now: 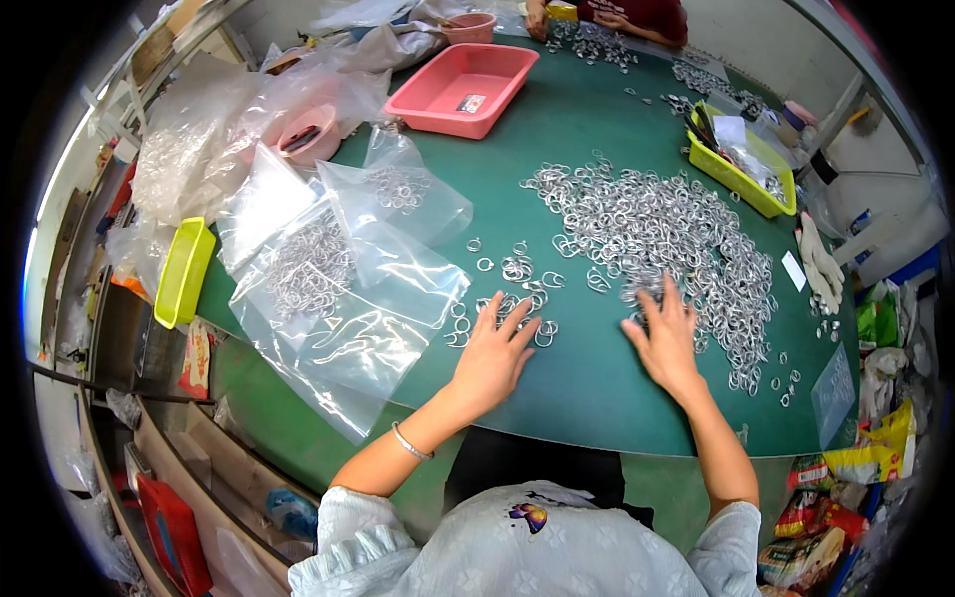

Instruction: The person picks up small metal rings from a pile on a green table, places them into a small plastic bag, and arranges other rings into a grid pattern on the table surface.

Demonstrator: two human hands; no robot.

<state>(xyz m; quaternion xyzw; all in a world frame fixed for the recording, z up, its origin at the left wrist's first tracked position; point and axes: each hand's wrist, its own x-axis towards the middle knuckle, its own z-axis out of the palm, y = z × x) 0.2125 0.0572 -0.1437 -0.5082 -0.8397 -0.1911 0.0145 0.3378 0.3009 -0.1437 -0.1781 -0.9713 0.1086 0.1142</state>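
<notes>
A broad heap of small silver metal rings (637, 219) spreads over the right half of the green table. My right hand (664, 333) rests its fingertips on the heap's near left edge, fingers apart. A smaller cluster of the same rings (517, 269) lies left of the heap. Over its near part my left hand (495, 350) lies with fingers spread, touching the rings. Neither hand grips anything that I can see. Just left of the left hand, clear plastic bags (388, 298) lie flat, and rings (313, 267) show through them.
A pink tray (468, 85) stands on the green table (448, 189) at the back. At the right is a yellow-green basket (741, 164) of small items, with a white glove (818, 264) nearby. Another yellow-green tray (185, 274) sits far left. Across the table a person (637, 18) sits by more rings.
</notes>
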